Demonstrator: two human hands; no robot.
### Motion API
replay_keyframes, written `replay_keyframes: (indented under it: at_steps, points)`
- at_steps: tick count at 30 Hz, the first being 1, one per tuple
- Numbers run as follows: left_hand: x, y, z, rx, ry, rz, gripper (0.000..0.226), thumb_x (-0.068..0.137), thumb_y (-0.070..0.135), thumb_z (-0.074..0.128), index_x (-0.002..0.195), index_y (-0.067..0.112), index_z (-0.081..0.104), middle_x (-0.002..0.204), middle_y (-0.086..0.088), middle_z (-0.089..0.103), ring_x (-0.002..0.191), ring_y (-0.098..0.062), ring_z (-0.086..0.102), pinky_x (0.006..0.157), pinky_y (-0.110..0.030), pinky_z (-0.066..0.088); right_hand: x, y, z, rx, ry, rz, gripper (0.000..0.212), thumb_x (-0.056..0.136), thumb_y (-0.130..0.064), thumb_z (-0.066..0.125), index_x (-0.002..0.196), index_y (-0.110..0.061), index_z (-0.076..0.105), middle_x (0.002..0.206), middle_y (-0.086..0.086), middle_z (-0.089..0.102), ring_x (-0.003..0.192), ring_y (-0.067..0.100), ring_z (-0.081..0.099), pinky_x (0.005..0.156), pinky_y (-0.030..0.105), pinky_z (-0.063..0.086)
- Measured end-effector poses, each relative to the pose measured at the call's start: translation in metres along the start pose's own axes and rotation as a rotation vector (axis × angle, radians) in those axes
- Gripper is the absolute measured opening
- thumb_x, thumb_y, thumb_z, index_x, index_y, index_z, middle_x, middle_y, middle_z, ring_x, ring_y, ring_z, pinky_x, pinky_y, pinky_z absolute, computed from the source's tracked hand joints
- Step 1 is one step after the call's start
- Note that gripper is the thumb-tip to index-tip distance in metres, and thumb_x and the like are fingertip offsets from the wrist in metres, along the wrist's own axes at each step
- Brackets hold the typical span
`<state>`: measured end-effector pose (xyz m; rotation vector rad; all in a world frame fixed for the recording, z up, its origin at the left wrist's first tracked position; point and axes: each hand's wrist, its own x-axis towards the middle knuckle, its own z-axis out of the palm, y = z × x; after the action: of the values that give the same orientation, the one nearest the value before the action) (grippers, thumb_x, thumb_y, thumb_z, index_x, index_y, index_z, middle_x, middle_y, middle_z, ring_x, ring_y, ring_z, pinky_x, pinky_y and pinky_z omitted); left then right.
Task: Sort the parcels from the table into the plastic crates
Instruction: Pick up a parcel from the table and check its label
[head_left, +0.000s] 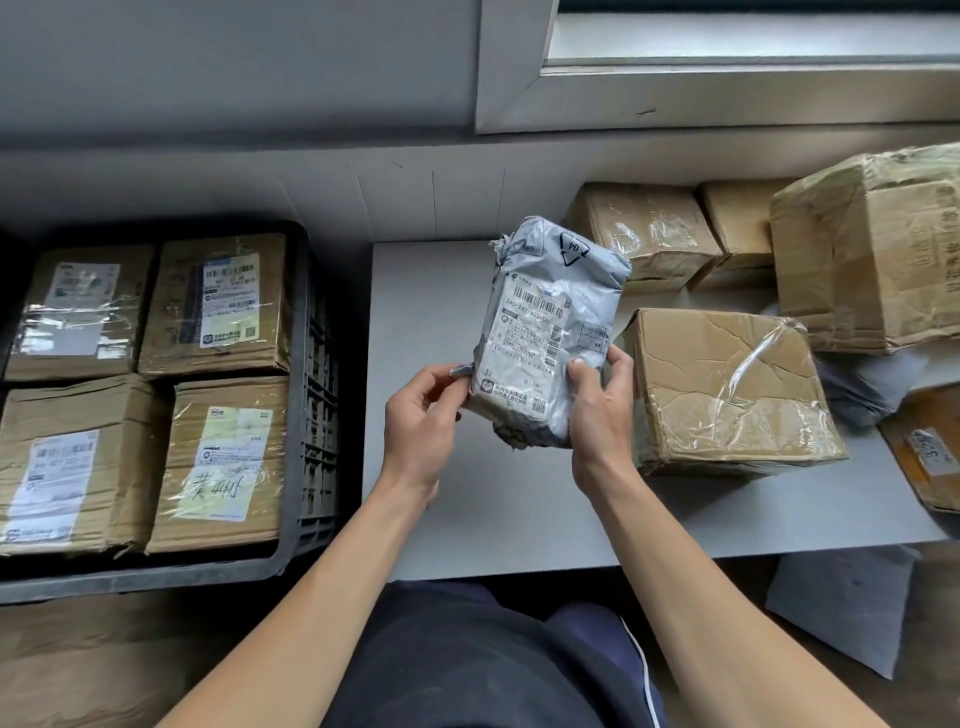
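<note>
I hold a soft grey plastic mailer bag with a white printed label (545, 338) up in the air over the pale grey table (415, 312). My left hand (418, 415) pinches a little flap at its lower left corner. My right hand (602, 400) is wrapped around its lower right edge, thumb on the label. The bag looks light and squishy, and its crinkled skin looks a bit slippery, so I think a corner pinch alone could slip. I would rather hold it by both long sides, around the bump inside. The dark plastic crate (306, 415) sits to my left with four taped brown cardboard boxes (218, 306) packed in it. More brown cardboard boxes (727, 389) wait on the table to my right.
</note>
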<state>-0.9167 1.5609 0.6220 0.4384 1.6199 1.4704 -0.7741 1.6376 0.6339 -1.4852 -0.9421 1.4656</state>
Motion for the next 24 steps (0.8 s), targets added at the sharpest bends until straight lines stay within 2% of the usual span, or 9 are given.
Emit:
replay_keyframes:
  at_steps: [3, 5, 10, 12, 15, 17, 20, 22, 24]
  points:
    - [0.004, 0.001, 0.001, 0.032, -0.013, -0.032, 0.022, 0.095, 0.004, 0.066, 0.094, 0.021, 0.079, 0.100, -0.001, 0.078, 0.090, -0.011, 0.067, 0.083, -0.027, 0.053, -0.007, -0.001, 0.000, -0.086, -0.049, -0.052, 0.027, 0.103, -0.009, 0.052, 0.124, -0.025, 0.049, 0.100, -0.006, 0.067, 0.081, 0.000, 0.067, 0.082, 0.041, 0.057]
    - [0.005, 0.001, -0.003, 0.002, -0.025, -0.073, 0.019, 0.094, 0.011, 0.062, 0.097, 0.017, 0.080, 0.114, -0.011, 0.076, 0.103, -0.019, 0.070, 0.092, -0.035, 0.055, -0.009, -0.005, 0.001, -0.129, -0.074, -0.101, 0.031, 0.103, -0.009, 0.052, 0.130, -0.021, 0.046, 0.103, -0.008, 0.066, 0.080, -0.007, 0.067, 0.076, 0.029, 0.057]
    - [-0.003, 0.016, -0.001, -0.175, -0.180, -0.174, 0.039, 0.106, 0.038, 0.052, 0.121, 0.006, 0.068, 0.123, -0.008, 0.075, 0.114, -0.021, 0.070, 0.091, -0.036, 0.057, -0.013, -0.022, 0.009, -0.196, -0.159, -0.230, 0.037, 0.103, -0.006, 0.054, 0.133, -0.027, 0.046, 0.109, -0.007, 0.068, 0.089, -0.003, 0.069, 0.076, 0.019, 0.053]
    - [-0.001, 0.035, 0.005, -0.199, -0.149, -0.135, 0.030, 0.109, 0.030, 0.052, 0.122, 0.007, 0.067, 0.119, -0.013, 0.076, 0.110, -0.027, 0.073, 0.085, -0.034, 0.061, -0.015, -0.033, 0.017, -0.178, -0.188, -0.286, 0.037, 0.103, -0.002, 0.054, 0.135, -0.019, 0.046, 0.106, -0.006, 0.068, 0.086, -0.005, 0.067, 0.073, 0.014, 0.052]
    - [0.006, 0.065, 0.010, -0.190, -0.114, -0.042, 0.028, 0.107, 0.021, 0.056, 0.119, -0.002, 0.066, 0.118, -0.023, 0.074, 0.109, -0.038, 0.072, 0.078, -0.038, 0.064, -0.015, -0.058, 0.027, -0.120, -0.207, -0.353, 0.036, 0.104, -0.004, 0.057, 0.134, -0.018, 0.044, 0.116, -0.003, 0.067, 0.095, -0.004, 0.068, 0.081, 0.016, 0.053]
    - [0.009, 0.085, 0.012, -0.174, -0.100, 0.026, 0.032, 0.104, 0.021, 0.062, 0.116, -0.008, 0.065, 0.118, -0.028, 0.072, 0.113, -0.046, 0.069, 0.091, -0.053, 0.061, -0.012, -0.076, 0.032, -0.089, -0.225, -0.384, 0.035, 0.104, -0.006, 0.059, 0.130, -0.025, 0.045, 0.119, 0.003, 0.067, 0.102, 0.005, 0.069, 0.086, 0.026, 0.058]
    - [0.006, 0.121, 0.020, -0.124, -0.064, 0.177, 0.025, 0.095, 0.027, 0.072, 0.112, 0.010, 0.066, 0.116, -0.019, 0.075, 0.112, -0.037, 0.071, 0.100, -0.061, 0.055, -0.006, -0.107, 0.037, -0.054, -0.235, -0.443, 0.034, 0.104, -0.008, 0.061, 0.129, -0.027, 0.048, 0.121, 0.010, 0.068, 0.106, 0.019, 0.070, 0.088, 0.038, 0.062]
    - [0.007, 0.149, 0.027, -0.072, -0.065, 0.340, 0.042, 0.090, 0.028, 0.068, 0.129, 0.023, 0.053, 0.125, -0.008, 0.071, 0.115, -0.020, 0.070, 0.102, -0.047, 0.056, -0.004, -0.130, 0.038, -0.005, -0.227, -0.483, 0.033, 0.101, -0.015, 0.063, 0.128, -0.028, 0.050, 0.122, 0.012, 0.069, 0.107, 0.026, 0.071, 0.089, 0.042, 0.061]
    - [0.010, 0.181, 0.034, -0.053, -0.127, 0.474, 0.066, 0.094, 0.030, 0.065, 0.150, 0.037, 0.031, 0.150, -0.006, 0.055, 0.132, -0.014, 0.060, 0.111, -0.040, 0.049, -0.004, -0.155, 0.039, 0.017, -0.233, -0.534, 0.033, 0.096, -0.023, 0.064, 0.125, -0.031, 0.052, 0.120, 0.010, 0.071, 0.105, 0.025, 0.071, 0.089, 0.040, 0.060]
